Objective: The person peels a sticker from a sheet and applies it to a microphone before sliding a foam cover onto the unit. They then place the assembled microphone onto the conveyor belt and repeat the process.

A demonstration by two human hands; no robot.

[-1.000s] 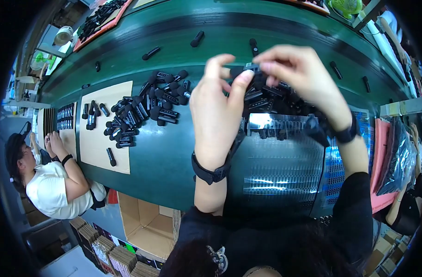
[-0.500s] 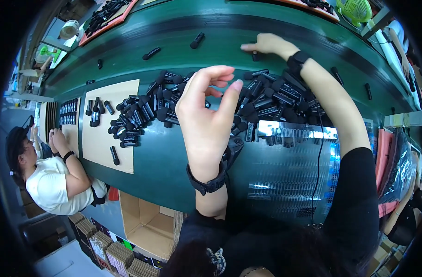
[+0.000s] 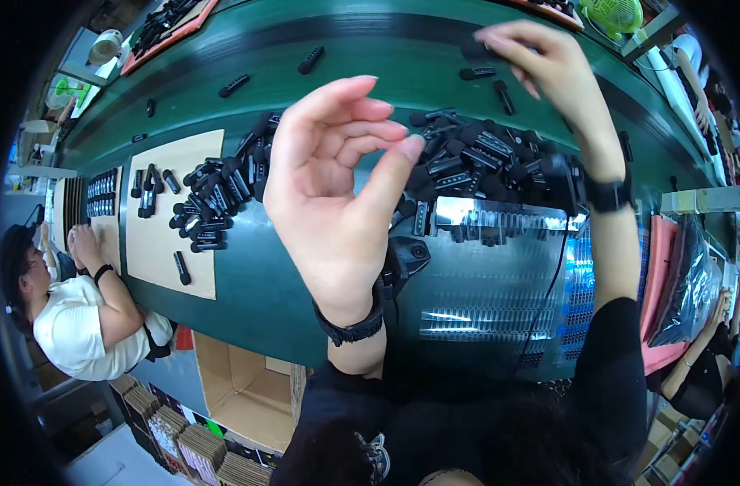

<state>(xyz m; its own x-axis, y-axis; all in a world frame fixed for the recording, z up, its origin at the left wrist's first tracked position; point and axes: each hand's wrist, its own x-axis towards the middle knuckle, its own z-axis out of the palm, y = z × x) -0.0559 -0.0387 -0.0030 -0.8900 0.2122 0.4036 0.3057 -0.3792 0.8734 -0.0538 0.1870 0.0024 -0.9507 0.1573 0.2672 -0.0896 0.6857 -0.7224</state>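
Small black microphones with round foam tops lie in a heap on the green table. My left hand is raised in front of the heap, fingers curved and thumb bent toward them. Nothing shows in its grasp. My right hand reaches over the far part of the table. At its fingertips is a dark, blurred microphone, with its foam end outward; the grip is partly hidden. Below that hand lie another microphone and a tilted one.
Clear plastic trays lie near me at right, a black cable across them. A tan cardboard sheet with microphones is at left, beside a person in white. An open carton stands below the table edge. Pink foam sheets are at right.
My right hand has moved right and farther away, with the dark microphone at its fingertips. My left hand appears larger and farther left. The whole view has shifted a little.
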